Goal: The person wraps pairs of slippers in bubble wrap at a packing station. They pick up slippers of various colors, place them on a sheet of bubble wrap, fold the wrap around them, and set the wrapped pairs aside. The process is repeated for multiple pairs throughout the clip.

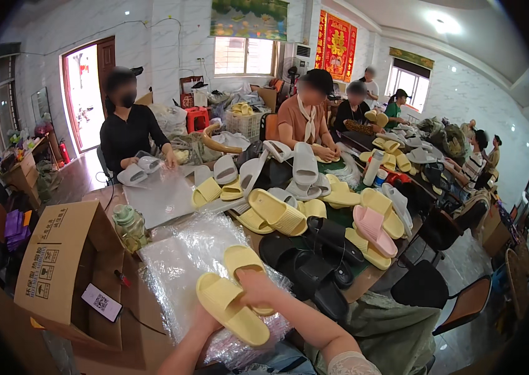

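Observation:
A pair of pale yellow slide slippers is in my hands, above a stack of clear plastic bags [180, 253]. My left hand [207, 319] grips the nearer yellow slipper [239, 322] from its left side, and most of its fingers are hidden under the sole. My right hand [257, 289] is closed at the strap of the farther yellow slipper [239, 255], its fingertips partly out of sight between the two. The slippers lie side by side, slightly overlapping, toes pointing away from me. Black slippers [314, 275] are piled just right of my right hand.
An open cardboard box [58, 262] with a phone [102, 302] stands at left, beside a green-lidded jar [129, 226]. Yellow, grey and pink slippers [374, 230] heap across the table. A person in black [130, 134] handles grey slippers opposite; several others sit farther along.

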`<state>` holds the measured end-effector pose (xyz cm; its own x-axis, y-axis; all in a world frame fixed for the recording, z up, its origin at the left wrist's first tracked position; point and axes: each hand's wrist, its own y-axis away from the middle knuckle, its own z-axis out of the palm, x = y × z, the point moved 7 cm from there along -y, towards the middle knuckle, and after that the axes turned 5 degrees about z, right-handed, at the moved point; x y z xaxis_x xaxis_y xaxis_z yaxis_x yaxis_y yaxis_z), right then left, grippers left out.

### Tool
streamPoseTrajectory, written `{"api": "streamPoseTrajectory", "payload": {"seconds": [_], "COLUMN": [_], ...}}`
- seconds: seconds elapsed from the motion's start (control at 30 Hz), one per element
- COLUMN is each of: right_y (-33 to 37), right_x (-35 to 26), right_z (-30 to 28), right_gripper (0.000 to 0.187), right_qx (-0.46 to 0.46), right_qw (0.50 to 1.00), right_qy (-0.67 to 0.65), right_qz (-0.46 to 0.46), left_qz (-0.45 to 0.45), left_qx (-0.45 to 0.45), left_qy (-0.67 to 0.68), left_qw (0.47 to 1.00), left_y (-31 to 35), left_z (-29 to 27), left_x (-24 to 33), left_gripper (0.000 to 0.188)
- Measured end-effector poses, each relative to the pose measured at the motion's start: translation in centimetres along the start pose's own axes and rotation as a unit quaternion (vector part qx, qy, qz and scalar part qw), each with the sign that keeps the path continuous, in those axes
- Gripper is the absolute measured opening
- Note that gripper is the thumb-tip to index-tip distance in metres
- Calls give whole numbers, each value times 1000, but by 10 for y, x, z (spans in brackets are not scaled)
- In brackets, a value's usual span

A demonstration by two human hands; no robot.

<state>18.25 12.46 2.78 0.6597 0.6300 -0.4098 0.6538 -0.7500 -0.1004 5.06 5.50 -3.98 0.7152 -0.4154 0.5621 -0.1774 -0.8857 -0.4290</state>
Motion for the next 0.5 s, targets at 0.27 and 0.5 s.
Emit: {"api": "streamPoseTrajectory", "payload": {"seconds": [0.27, 0.5], "right_y": [-36, 8], "right_x": [28, 52], "right_z": [39, 9], "right_gripper": [40, 24], "right_qx": [113, 257], "right_qw": [977, 915], "right_qy": [-11, -237], "right_qz": [179, 200], "left_qz": [-68, 51], "left_qx": [-16, -20], "left_qy": [51, -232], "left_qw": [996, 971], "left_y": [-16, 3], "left_z": [-19, -9], "left_x": [27, 22], "left_gripper": [55, 55]}}
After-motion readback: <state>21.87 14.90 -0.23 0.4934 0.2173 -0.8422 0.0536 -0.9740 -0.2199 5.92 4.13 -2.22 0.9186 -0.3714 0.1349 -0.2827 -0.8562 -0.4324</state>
